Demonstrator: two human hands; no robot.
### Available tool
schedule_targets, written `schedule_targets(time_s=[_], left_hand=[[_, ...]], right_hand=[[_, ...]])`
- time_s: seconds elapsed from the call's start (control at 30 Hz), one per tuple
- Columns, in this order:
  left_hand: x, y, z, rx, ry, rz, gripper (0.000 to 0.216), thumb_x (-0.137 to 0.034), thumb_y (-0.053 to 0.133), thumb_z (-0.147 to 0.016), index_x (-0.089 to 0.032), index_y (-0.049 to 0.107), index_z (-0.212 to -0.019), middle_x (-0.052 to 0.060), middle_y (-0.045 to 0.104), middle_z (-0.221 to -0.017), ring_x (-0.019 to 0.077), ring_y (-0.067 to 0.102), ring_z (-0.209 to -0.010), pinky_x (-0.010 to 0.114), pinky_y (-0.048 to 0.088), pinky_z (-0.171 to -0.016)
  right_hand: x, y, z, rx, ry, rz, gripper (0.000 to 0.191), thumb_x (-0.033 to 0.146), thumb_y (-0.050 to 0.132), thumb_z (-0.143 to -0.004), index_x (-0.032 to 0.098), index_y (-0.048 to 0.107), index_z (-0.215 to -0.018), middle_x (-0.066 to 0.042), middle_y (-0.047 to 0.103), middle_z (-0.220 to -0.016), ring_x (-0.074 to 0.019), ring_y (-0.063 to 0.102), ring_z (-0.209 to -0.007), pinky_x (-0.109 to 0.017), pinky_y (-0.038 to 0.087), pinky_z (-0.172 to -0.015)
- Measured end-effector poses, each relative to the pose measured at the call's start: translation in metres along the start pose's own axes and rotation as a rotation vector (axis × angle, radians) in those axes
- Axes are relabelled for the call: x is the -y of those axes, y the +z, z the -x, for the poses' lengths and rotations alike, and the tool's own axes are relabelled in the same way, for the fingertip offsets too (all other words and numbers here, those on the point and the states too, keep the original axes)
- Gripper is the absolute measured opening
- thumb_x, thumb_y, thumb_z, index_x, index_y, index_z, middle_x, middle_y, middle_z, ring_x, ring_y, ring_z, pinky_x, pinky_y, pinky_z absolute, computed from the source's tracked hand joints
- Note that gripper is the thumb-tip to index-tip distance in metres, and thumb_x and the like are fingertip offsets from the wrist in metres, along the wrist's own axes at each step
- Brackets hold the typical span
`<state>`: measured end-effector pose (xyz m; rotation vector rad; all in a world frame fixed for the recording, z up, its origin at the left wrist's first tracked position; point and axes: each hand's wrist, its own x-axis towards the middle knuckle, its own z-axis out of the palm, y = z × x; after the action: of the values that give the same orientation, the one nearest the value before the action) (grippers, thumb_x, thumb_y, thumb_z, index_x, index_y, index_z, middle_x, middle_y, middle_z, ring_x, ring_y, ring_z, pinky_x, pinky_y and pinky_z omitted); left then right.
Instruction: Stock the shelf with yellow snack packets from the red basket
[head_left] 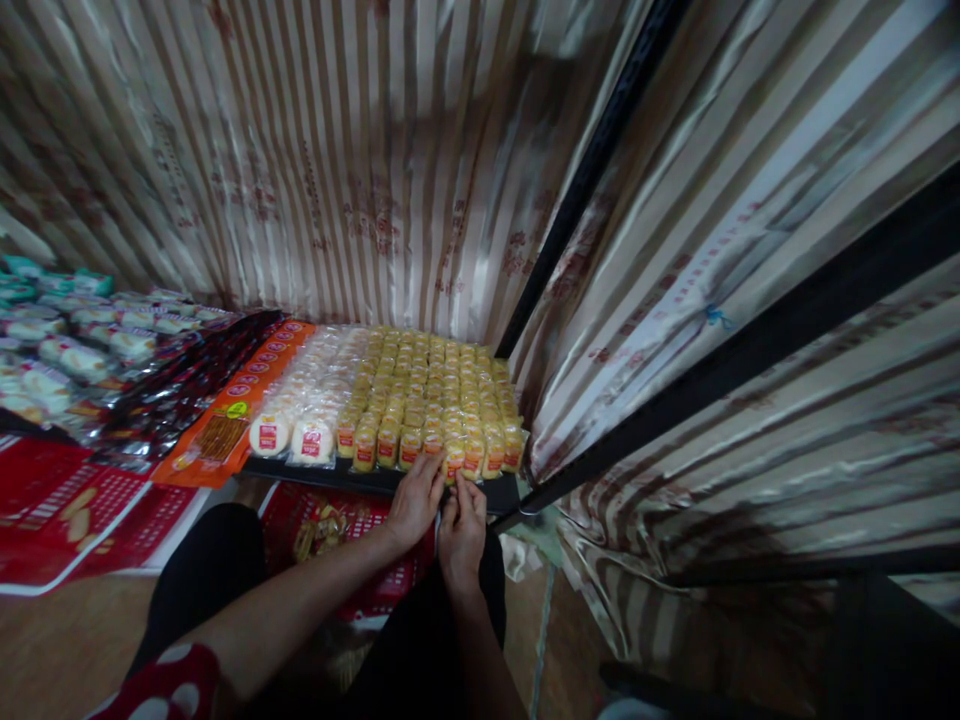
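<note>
**Front row of yellow packs: hands at the near edge**

Both hands meet at the front edge of the shelf (375,480). Left hand (415,500): fingers bent down onto a yellow pack (433,443) in the front row, touching it; whether they close round it I cannot tell. Right hand (461,530): just right of the left, fingertips pinched on the next pack (454,462), which sits slightly forward of its row.

Around the grip: beyond the fingers, yellow packs fill the shelf in tight rows back to the curtain (337,160). Left of the grip, white packs (311,440) in similar rows, then an orange packet (225,425), then dark packets (180,390). Below the grip, a red box (330,530) under the shelf edge. Right of the grip, a black frame bar (600,150) and more curtain.

Judgement on progress: the yellow block looks nearly full; only the front row at the fingers appears unsettled. Left to do, seemingly, is seating that forward pack level with its neighbours.
</note>
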<state>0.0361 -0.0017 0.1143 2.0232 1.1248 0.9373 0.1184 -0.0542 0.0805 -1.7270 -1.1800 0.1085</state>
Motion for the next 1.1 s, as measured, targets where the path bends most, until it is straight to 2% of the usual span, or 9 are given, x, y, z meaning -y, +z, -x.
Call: schedule_targets(time_s=[0.2, 0.43, 0.57, 0.7, 0.9, 1.1], left_hand=[[0.008, 0.0, 0.006, 0.053, 0.088, -0.038, 0.043, -0.016, 0.033, -0.086, -0.018, 0.038, -0.129, 0.01, 0.052, -0.12, 0.0182, 0.047, -0.113, 0.037, 0.04, -0.098], [0.004, -0.005, 0.012, 0.135, 0.142, -0.055, 0.045, -0.015, 0.034, -0.084, -0.017, 0.04, -0.129, 0.01, 0.05, -0.115, 0.0184, 0.048, -0.109, 0.035, 0.041, -0.098], [0.005, -0.001, 0.007, 0.156, 0.115, -0.077, 0.045, -0.015, 0.033, -0.084, -0.014, 0.039, -0.129, 0.01, 0.05, -0.11, 0.0181, 0.049, -0.105, 0.034, 0.042, -0.096], [0.006, 0.001, 0.007, 0.154, 0.121, -0.117, 0.047, -0.015, 0.034, -0.083, -0.017, 0.038, -0.13, 0.009, 0.048, -0.112, 0.0181, 0.048, -0.105, 0.032, 0.043, -0.095], [0.009, -0.003, 0.013, 0.16, 0.15, -0.158, 0.054, -0.011, 0.037, -0.078, -0.017, 0.034, -0.132, 0.01, 0.044, -0.119, 0.0188, 0.045, -0.111, 0.031, 0.041, -0.096], [0.008, -0.011, 0.014, 0.172, 0.167, -0.174, 0.052, -0.015, 0.041, -0.079, -0.02, 0.035, -0.13, 0.008, 0.044, -0.119, 0.0187, 0.047, -0.108, 0.03, 0.044, -0.092]], right_hand=[[-0.001, 0.003, 0.003, 0.024, 0.028, -0.004, 0.042, 0.021, 0.034, -0.083, 0.018, 0.051, -0.122, -0.013, 0.049, -0.107, -0.0192, 0.056, -0.094, -0.035, 0.047, -0.08], [0.002, 0.003, 0.003, 0.038, 0.067, -0.029, 0.042, 0.021, 0.034, -0.084, 0.019, 0.046, -0.125, -0.012, 0.048, -0.111, -0.017, 0.056, -0.091, -0.033, 0.047, -0.081], [-0.001, 0.004, 0.001, 0.033, 0.049, 0.004, 0.043, 0.019, 0.033, -0.083, 0.019, 0.047, -0.124, -0.012, 0.048, -0.108, -0.0176, 0.056, -0.092, -0.033, 0.047, -0.081], [-0.003, 0.002, 0.001, 0.05, 0.028, 0.005, 0.044, 0.018, 0.033, -0.083, 0.02, 0.047, -0.125, -0.011, 0.048, -0.108, -0.0167, 0.055, -0.092, -0.032, 0.047, -0.08], [-0.001, 0.003, 0.007, 0.031, -0.027, 0.02, 0.042, 0.019, 0.033, -0.083, 0.016, 0.051, -0.121, -0.013, 0.046, -0.113, -0.0201, 0.048, -0.107, -0.036, 0.043, -0.088], [0.004, 0.003, 0.01, 0.011, -0.056, 0.06, 0.037, 0.022, 0.033, -0.083, 0.013, 0.056, -0.111, -0.014, 0.046, -0.111, -0.0216, 0.048, -0.106, -0.039, 0.041, -0.088]])
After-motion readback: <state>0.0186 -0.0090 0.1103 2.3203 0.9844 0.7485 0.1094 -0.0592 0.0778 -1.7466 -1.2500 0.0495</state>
